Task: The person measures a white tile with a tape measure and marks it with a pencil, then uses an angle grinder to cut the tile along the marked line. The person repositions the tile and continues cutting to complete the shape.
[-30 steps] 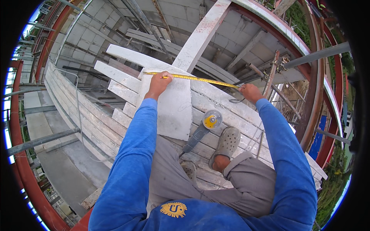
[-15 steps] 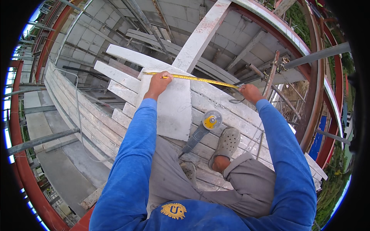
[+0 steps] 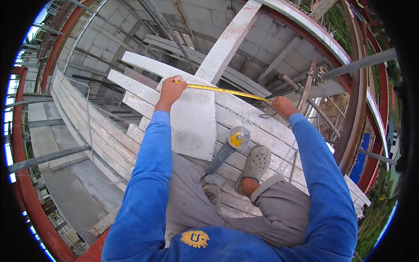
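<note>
A yellow tape measure (image 3: 229,91) stretches between my hands across the far edge of a pale grey board (image 3: 194,124). My left hand (image 3: 172,91) is closed in a pinch on the tape's left end, over the board's far left corner. A small yellowish tip, perhaps a pencil, pokes from those fingers. At the other end my right hand (image 3: 284,106) is closed around the tape, past the board's right side. Whether it holds the tape's case is hidden. An angle grinder (image 3: 221,156) with a round disc lies on the planks by the board's right edge.
Beneath the board runs a platform of whitish planks (image 3: 248,118), with my clog-shod feet (image 3: 255,163) on it. A white beam (image 3: 229,41) meets it at the far side. Rusty pipes (image 3: 307,85) and a grey tube (image 3: 360,63) stand at the right. Block walls rise beyond.
My left hand has shifted slightly left and away from me, and now covers the tape's left end. The red pencil-like stick in its fingers shows less. My right hand stays nearly still.
</note>
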### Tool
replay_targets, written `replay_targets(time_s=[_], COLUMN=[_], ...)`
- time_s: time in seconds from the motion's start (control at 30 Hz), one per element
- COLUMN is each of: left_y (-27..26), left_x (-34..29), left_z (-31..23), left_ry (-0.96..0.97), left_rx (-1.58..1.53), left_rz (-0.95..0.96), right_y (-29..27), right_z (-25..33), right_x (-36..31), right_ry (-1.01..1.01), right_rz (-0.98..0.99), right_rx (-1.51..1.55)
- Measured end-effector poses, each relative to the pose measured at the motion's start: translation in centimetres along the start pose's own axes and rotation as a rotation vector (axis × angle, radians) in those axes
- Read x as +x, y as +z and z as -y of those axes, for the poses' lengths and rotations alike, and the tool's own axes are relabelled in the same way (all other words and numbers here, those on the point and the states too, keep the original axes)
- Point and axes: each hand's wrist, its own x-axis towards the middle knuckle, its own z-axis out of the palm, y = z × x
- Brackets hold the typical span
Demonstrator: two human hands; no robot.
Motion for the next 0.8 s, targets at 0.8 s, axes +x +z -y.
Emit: replay_targets(time_s=[0.8], left_y=[-1.0], left_x=[-7.9], left_z=[15.5], left_ry=[-0.416], left_rx=[-0.152], left_rz=[-0.356], right_y=[-3.0], right_z=[16.3], right_x=[0.6], right_ry=[-0.297], right_rz=[0.351], right_rx=[0.461])
